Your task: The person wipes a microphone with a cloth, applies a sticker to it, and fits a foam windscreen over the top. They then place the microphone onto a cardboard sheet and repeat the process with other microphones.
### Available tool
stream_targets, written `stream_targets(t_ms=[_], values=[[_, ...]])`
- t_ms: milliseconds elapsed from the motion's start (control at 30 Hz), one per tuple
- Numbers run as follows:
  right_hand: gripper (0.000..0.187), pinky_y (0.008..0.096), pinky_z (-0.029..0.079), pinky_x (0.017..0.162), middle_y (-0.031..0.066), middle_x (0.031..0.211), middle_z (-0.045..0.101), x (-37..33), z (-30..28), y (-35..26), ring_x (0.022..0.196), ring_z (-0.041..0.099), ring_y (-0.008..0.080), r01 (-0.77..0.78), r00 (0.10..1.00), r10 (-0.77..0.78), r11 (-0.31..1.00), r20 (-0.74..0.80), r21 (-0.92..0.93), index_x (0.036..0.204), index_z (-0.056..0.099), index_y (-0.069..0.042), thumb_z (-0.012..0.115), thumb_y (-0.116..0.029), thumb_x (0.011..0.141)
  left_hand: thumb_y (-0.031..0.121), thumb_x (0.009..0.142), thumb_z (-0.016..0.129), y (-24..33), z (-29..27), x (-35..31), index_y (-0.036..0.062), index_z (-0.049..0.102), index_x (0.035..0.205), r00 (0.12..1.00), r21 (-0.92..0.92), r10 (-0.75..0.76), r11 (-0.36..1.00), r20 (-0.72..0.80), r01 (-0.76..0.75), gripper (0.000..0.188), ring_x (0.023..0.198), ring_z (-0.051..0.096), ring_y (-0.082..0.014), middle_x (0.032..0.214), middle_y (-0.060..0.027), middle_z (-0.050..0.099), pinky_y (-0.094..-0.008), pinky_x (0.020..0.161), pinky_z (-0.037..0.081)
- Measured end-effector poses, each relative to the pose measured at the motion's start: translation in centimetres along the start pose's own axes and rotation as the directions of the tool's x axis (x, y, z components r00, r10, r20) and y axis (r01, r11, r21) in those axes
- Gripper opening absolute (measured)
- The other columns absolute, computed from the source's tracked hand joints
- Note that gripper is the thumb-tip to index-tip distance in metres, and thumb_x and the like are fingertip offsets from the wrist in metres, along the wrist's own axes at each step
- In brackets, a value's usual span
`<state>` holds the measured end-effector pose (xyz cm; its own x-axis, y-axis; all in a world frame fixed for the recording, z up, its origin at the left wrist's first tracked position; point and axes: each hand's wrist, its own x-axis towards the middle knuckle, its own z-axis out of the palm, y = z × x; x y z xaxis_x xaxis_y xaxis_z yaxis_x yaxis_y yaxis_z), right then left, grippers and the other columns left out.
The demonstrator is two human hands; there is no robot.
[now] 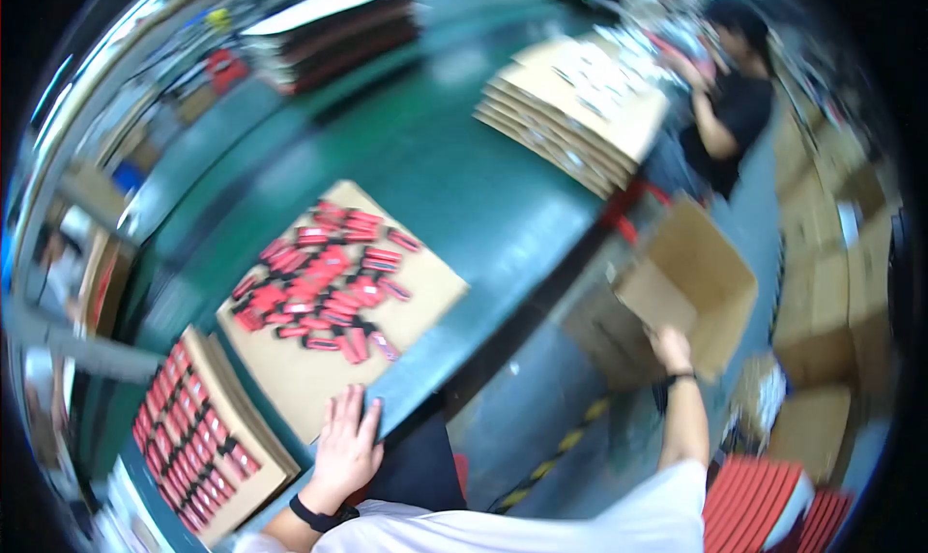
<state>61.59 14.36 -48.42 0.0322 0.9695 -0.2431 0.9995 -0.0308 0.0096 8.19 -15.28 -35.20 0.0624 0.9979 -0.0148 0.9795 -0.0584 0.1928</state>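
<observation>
My left hand (350, 447) lies with fingers stretched at the near edge of a cardboard sheet (416, 306) on the green table. A loose heap of small red-and-black items (324, 277) covers the sheet's middle; blur hides their exact kind. Off to the right, my right hand (670, 348) grips the edge of a brown cardboard piece (657, 297) at an open cardboard box (720, 282). Whether that piece is a flap of the box or a loose sheet, I cannot tell. My right fingertips are partly blurred.
Left of the heap, similar red items (193, 437) lie in rows on stacked cardboard. A further cardboard stack (556, 132) stands on the green table (387, 137). Another person (739, 108) sits at the far right. A red-striped stool (759, 505) and cartons (817, 302) stand at right.
</observation>
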Motion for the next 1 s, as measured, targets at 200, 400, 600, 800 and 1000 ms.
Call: stream_targets(t_ms=[200,400,600,800,1000], values=[[0.033,0.0492,0.05,0.082,0.0245,0.096,0.066,1.2,-2.3,-1.5,0.096,0.062,0.0433,-0.021,0.981,0.058,0.981,-0.184,0.195,0.091,0.068,-0.001,0.07,-0.034,0.082,0.015,0.077,0.067,-0.8,-0.5,-1.8,0.0058,0.043,0.14,0.997,-0.004,-0.024,1.0,-0.073,0.023,0.068,0.139,0.032,-0.0412,0.147,-0.0262,0.034,-0.0552,0.112,0.028],[0.028,0.0483,0.05,0.082,0.0245,0.097,0.067,3.0,-2.5,-2.4,0.096,0.063,0.0429,0.007,0.985,0.024,0.984,-0.173,0.176,0.092,0.068,0.0,0.07,-0.026,0.082,0.013,0.077,0.066,-0.7,0.3,-1.7,0.0081,0.044,0.14,0.985,-0.013,0.048,0.999,-0.163,-0.051,0.067,0.139,0.034,-0.0402,0.147,-0.0242,0.035,-0.0551,0.112,0.029],[0.022,0.0427,0.051,0.078,0.0222,0.088,0.067,3.7,-6.1,-5.5,0.087,0.065,0.0383,0.221,0.891,-0.003,0.876,-0.454,0.428,0.087,0.065,0.002,0.067,-0.02,0.086,0.013,0.078,0.066,-0.8,0.6,-1.5,0.0079,0.044,0.14,0.981,0.001,0.063,0.998,-0.183,-0.064,0.066,0.139,0.033,-0.0392,0.147,-0.024,0.034,-0.0547,0.112,0.029],[0.014,0.0338,0.05,0.077,0.0147,0.092,0.066,1.1,-22.8,-23.8,0.085,0.064,0.0253,0.784,0.504,-0.199,0.515,-0.841,0.348,0.098,0.063,0.002,0.058,-0.011,0.095,0.016,0.081,0.067,-1.0,0.1,-2.0,0.008,0.044,0.14,0.976,-0.11,0.073,0.989,-0.205,-0.097,0.064,0.14,0.031,-0.0374,0.148,-0.0219,0.034,-0.0532,0.113,0.028],[0.022,0.0224,0.048,0.063,0.004,0.09,0.068,-5.1,-40.1,-46.7,0.075,0.061,0.0098,0.779,0.539,-0.36,-0.133,-0.762,0.613,0.099,0.065,-0.004,0.06,-0.025,0.096,0.015,0.086,0.065,-3.2,-1.9,-4.9,0.0063,0.049,0.134,0.959,-0.427,0.103,0.879,-0.265,-0.212,0.052,0.132,0.043,-0.0357,0.14,-0.0205,0.046,-0.0474,0.108,0.037]])
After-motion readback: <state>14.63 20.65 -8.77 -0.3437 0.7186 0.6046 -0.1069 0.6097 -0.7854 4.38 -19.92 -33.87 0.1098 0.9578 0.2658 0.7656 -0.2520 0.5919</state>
